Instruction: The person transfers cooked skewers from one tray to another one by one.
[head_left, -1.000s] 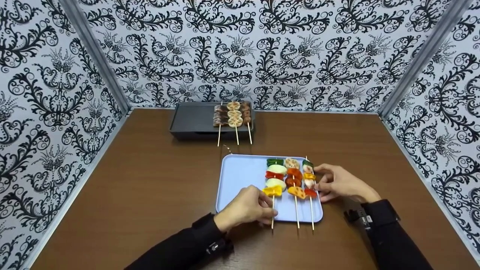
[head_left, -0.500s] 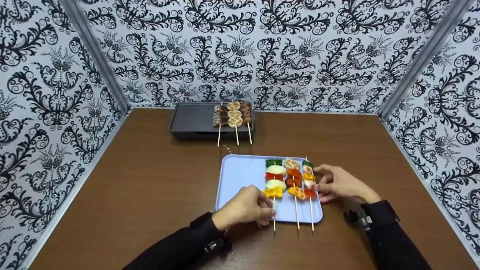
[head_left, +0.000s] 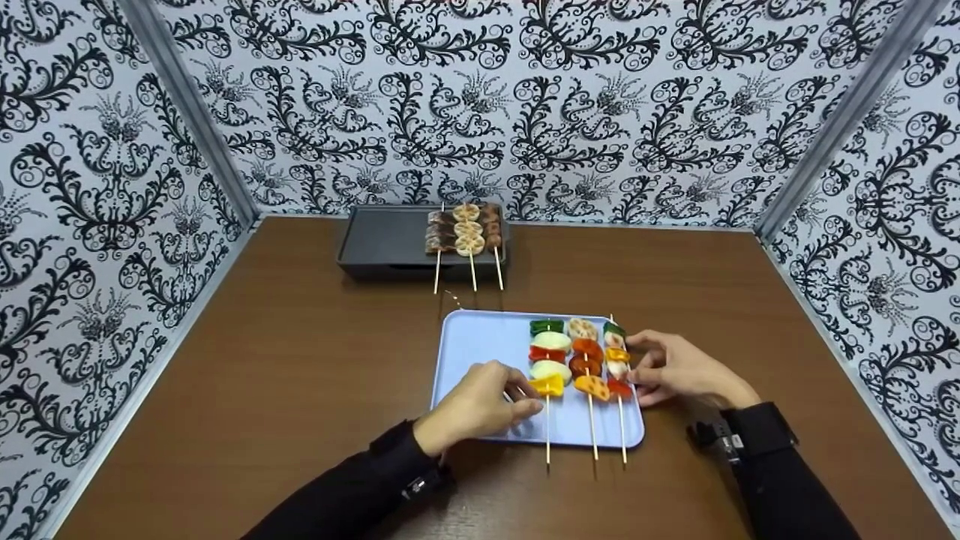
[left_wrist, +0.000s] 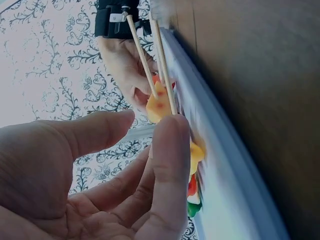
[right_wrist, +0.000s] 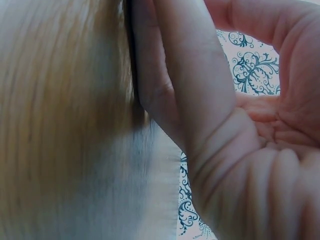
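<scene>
You're in small lab-like booth, apparently built for recording: black-and-white patterned panels (head_left: 480, 112) enclose you on three sides, grey straight posts (head_left: 195, 112) frame corners, wood-look tabletop (head_left: 300, 352) spans between, devices (head_left: 724, 441) strapped at your wrists.

Lettering, brands, numbers, signs: none legible. Small white rectangular label (left_wrist: 118, 17) on the black strapped device (head_left: 711, 435) at the person's right wrist: any marking too small to read. Black left-wrist device (head_left: 435, 480): likewise unreadable.
</scene>
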